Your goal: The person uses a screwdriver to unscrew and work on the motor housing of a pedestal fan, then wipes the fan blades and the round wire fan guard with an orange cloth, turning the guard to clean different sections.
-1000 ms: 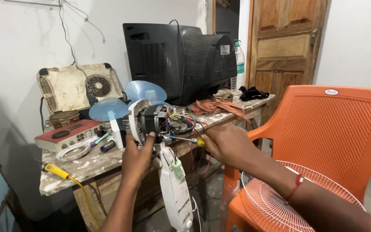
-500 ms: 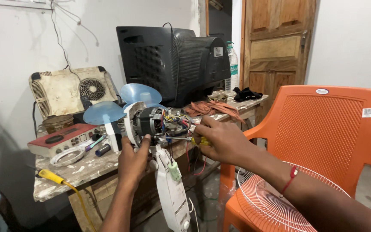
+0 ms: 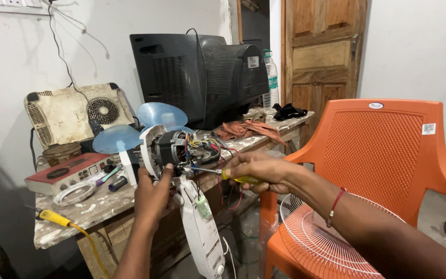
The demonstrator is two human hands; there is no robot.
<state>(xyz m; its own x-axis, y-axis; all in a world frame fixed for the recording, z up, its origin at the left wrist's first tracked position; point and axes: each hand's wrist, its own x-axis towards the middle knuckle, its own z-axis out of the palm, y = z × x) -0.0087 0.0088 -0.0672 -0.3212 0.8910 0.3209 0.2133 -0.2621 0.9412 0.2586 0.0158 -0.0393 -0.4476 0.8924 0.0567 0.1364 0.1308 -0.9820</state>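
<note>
My left hand [image 3: 152, 195] grips the underside of an opened fan motor [image 3: 172, 148] with coloured wires, mounted on a white fan stand [image 3: 202, 232]. Pale blue fan blades [image 3: 130, 132] sit behind the motor. My right hand [image 3: 264, 171] holds a yellow-handled screwdriver [image 3: 218, 172], its tip against the motor housing by my left fingers.
A paint-stained wooden table [image 3: 94, 206] carries a black television [image 3: 202, 77], a dirty white appliance with a fan grille [image 3: 76, 111], a red and white device [image 3: 65, 173] and cloths. An orange plastic chair [image 3: 383, 155] holds a white wire fan guard [image 3: 326, 232]. A wooden door [image 3: 321, 57] stands behind.
The view has shifted slightly; both hands stay on the motor and the screwdriver, with the right hand a little lower and closer to the motor.
</note>
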